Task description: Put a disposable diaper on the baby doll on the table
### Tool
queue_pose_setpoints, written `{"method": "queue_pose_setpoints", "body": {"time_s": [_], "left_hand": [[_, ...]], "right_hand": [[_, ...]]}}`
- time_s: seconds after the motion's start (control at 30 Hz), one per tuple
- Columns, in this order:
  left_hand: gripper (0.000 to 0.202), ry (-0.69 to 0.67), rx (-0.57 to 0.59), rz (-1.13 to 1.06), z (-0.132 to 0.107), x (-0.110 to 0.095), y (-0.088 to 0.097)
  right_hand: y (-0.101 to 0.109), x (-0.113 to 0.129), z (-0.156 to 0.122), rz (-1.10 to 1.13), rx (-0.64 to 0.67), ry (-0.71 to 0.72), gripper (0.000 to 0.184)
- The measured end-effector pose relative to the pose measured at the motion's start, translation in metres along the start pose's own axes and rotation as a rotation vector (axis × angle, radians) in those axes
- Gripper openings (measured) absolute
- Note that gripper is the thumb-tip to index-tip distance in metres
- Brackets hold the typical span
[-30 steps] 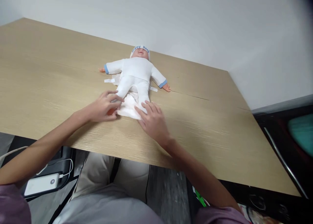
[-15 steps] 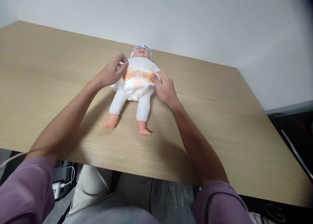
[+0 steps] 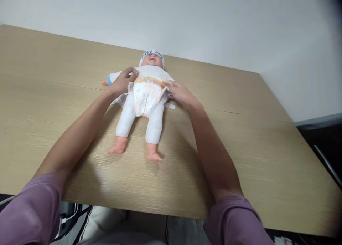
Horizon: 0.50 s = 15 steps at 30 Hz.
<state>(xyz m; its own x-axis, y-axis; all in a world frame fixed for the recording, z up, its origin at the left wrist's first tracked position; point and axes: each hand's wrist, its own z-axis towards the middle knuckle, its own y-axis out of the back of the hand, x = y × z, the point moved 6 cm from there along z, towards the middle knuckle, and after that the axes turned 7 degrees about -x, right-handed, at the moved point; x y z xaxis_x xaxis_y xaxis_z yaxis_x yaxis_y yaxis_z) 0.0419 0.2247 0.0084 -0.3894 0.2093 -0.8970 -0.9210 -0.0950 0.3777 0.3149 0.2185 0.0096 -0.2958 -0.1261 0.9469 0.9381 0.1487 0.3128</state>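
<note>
A baby doll [image 3: 128,113] in white clothes and a white cap lies on its back on the wooden table [image 3: 240,141], feet toward me. A white diaper [image 3: 145,95] with an orange printed band covers its belly and hips. My left hand [image 3: 123,81] pinches the diaper's upper left corner at the doll's waist. My right hand [image 3: 180,94] presses and grips the diaper's right side, where a white fastening tab [image 3: 171,105] sticks out. Both of my arms wear purple sleeves.
A plain white wall [image 3: 213,20] rises right behind the table. A dark piece of furniture [image 3: 323,138] stands off the table's right edge. My lap in light trousers shows below the front edge.
The diaper front, which lay flat between the doll's legs a second ago, now covers its belly. Both hands moved from near the feet up to the waist, and the legs lie uncovered.
</note>
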Motion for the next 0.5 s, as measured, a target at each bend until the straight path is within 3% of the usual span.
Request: {"method": "queue_pose_setpoints", "body": {"time_s": [0.1, 0.23, 0.37, 0.5], "left_hand": [[0.050, 0.046, 0.030, -0.022, -0.004, -0.006, 0.007], [0.053, 0.012, 0.201, -0.058, -0.011, -0.017, 0.020], [0.057, -0.042, 0.328, -0.005, -0.016, -0.023, 0.036], [0.052, -0.097, 0.236, 0.091, -0.013, -0.029, 0.047]], "right_hand": [[0.023, 0.002, 0.000, -0.112, -0.041, 0.030, 0.043], [0.048, 0.011, -0.018, -0.294, -0.282, 0.211, 0.036], [0.044, 0.001, -0.063, -0.396, -0.439, 0.309, 0.040], [0.033, -0.028, -0.091, -0.547, -0.404, 0.347, 0.041]]}}
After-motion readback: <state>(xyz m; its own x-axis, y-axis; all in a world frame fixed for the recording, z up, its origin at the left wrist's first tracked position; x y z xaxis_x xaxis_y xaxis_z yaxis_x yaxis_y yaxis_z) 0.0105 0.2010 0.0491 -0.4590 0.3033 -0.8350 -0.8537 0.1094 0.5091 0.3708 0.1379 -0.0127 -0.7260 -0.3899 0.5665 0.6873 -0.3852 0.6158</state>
